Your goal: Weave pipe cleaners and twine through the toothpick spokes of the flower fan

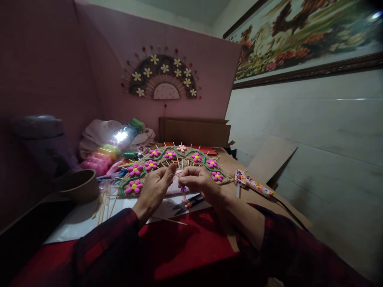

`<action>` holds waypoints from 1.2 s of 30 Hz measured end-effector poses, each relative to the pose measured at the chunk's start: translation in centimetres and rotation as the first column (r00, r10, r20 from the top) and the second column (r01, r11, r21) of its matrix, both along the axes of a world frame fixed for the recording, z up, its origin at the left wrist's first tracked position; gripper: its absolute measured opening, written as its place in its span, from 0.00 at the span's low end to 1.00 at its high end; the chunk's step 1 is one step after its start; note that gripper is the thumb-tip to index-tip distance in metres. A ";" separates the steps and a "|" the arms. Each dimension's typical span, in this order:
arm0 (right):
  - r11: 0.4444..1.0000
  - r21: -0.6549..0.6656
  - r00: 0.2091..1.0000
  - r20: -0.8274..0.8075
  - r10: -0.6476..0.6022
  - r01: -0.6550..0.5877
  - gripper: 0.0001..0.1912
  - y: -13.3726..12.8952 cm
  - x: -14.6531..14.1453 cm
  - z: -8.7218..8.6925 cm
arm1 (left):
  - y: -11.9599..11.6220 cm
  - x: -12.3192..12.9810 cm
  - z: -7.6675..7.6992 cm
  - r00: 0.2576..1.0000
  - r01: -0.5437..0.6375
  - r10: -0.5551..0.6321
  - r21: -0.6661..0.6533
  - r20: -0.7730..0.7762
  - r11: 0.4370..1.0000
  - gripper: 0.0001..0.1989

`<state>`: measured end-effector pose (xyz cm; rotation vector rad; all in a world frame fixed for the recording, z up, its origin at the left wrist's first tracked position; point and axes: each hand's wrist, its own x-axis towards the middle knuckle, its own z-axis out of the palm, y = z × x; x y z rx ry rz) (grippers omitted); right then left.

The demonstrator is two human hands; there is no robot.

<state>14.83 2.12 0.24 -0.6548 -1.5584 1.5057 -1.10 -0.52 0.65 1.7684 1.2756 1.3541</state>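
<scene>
Far left of the bench [251, 199]: round brown pot [89, 188], open at the top. Just right of it, loose thin pale wooden sticks [103, 205] on a white sheet [70, 224]. Behind these, a shiny clear plastic pack of pink, yellow and green material [109, 155].

Mid-bench: half-round fan of brown twine [161, 162] lying behind the hands, set with pink yellow-centred flowers and a wavy green cord; stick ends jut past its outer edge. Left hand [154, 189] in front of it, thumb raised, fingers curled. Above, on the pink panel [104, 52], a dark brown half-round fan with white flowers [164, 68].

Between the hands, a thin orange cord [178, 175]; purple bead [183, 189] hanging below. Right hand [205, 186] close beside the left, thumb and forefinger pinched on the cord; dim light, cannot tell whether the left grips it too. Black-handled scissors [196, 199] under the right hand.

Farther right, flower-patterned white glue gun [251, 184] with black cable; beyond it, a flat grey-brown board [271, 159] against the pale tiled wall [338, 115].
</scene>
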 end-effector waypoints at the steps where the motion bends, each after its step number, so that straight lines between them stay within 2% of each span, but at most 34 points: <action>1: 1.000 0.006 1.000 0.008 0.007 -0.007 0.05 -0.1 0.0 0.0 | 0.0 0.1 0.0 0.999 0.001 -0.001 0.002 -0.040 1.000 0.22; 5: 1.000 0.014 0.999 0.037 0.012 -0.013 0.06 -0.3 -0.2 0.1 | 0.0 0.2 0.1 0.996 -0.044 0.047 0.042 -0.082 0.998 0.19; 8: 0.999 0.008 0.998 0.053 -0.039 0.039 0.07 -0.1 -0.2 0.0 | -0.1 0.1 0.2 0.994 -0.070 0.076 0.076 -0.084 0.995 0.16; 12: 0.994 0.018 0.993 0.052 -0.104 0.103 0.08 0.0 -0.1 0.0 | 0.0 0.0 0.0 0.992 -0.129 0.130 0.069 -0.001 0.989 0.17; 17: 0.998 0.044 0.997 0.049 -0.053 0.051 0.09 -0.3 -0.2 0.2 | 0.3 0.0 -0.3 0.999 0.049 -0.047 -0.072 0.023 0.996 0.21; 19: 0.998 0.060 0.998 0.051 -0.028 0.025 0.09 -0.4 -0.3 0.2 | 0.3 0.1 -0.2 0.995 0.093 -0.090 -0.090 0.038 0.992 0.21; 23: 0.997 0.069 0.997 0.060 -0.050 0.046 0.10 -0.3 -0.3 0.1 | 0.1 0.3 0.2 0.998 0.055 -0.057 -0.050 -0.040 0.997 0.18; 27: 0.990 0.066 0.987 0.101 -0.127 0.121 0.10 -0.2 -0.2 0.2 | 0.0 0.3 0.3 0.992 0.004 -0.003 0.006 -0.129 1.000 0.15; 36: 0.984 0.085 0.980 0.114 -0.163 0.154 0.11 -0.3 -0.4 0.1 | -0.1 0.1 -0.1 0.984 -0.032 0.049 0.100 -0.170 0.994 0.08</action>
